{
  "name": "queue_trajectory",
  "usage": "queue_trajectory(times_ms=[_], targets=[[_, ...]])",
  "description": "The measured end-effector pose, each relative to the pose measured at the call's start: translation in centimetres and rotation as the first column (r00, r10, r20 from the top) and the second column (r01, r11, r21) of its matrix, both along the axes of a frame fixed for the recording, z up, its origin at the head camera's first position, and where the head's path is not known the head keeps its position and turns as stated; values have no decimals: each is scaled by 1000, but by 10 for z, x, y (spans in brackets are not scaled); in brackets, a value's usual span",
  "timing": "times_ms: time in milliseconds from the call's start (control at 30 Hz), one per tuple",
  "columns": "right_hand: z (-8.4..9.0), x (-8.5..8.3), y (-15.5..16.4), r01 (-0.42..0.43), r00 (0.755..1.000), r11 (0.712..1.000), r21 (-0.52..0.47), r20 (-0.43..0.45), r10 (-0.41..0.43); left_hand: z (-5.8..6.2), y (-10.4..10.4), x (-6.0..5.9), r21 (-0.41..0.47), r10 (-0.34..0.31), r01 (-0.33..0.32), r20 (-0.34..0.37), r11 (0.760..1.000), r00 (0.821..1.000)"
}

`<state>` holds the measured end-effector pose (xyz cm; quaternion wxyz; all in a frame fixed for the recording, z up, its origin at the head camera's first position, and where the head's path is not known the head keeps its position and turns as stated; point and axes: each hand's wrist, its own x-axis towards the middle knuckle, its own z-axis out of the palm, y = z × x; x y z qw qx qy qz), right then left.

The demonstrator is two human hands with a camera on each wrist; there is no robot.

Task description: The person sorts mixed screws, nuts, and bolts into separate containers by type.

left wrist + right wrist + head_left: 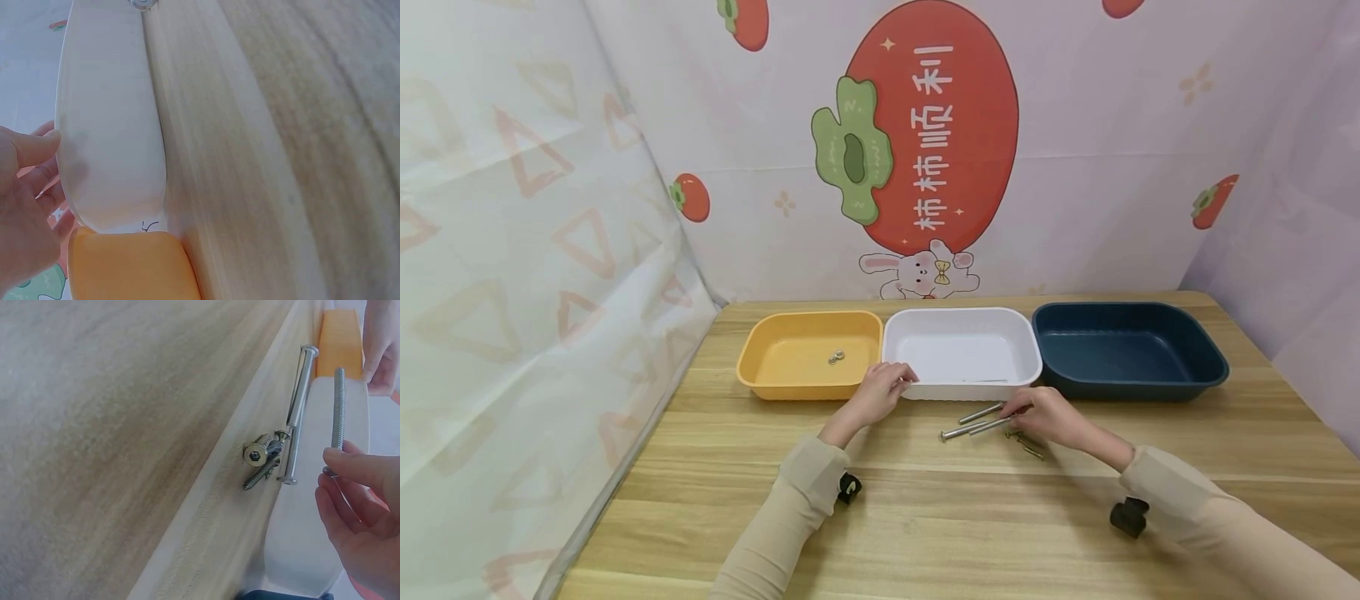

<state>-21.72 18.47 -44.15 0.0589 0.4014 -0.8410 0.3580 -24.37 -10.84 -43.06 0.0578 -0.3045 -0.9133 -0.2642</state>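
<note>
In the head view, we see the left hand [874, 395] at the rim of the white tray [951, 392], beside the orange tray [797, 391], and the right hand [1051, 417] in front of it, over the worktop [925, 517]. In the left wrist view, we find thumb and fingers pinching that rim. In the right wrist view, we see fingers clamped on a long bolt [338, 409], near two lying bolts [302, 387] and shorter screws [255, 455].

Long silver threaded bolt [339, 409], pinched near its head by right hand [365, 500]. White tray [958, 346] upright, round-cornered.
</note>
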Motion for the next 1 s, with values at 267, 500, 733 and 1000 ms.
queue_trajectory(times_ms=[267,500,733,1000], targets=[[10,4,0,22,1000,1000,5,-1,-22,1,0,0,-5,-2,2,-4,1000,1000],[17,4,-3,30,999,999,-14,-23,-31,0,1,0,-1,-2,2,-1,1000,1000],[26,3,-5,75,996,997,-5,-43,-75,0,0,0,5,-2,2,17,1000,1000],[36,-3,-7,103,994,994,36,22,-103,1,0,0,6,3,-3,19,1000,1000]])
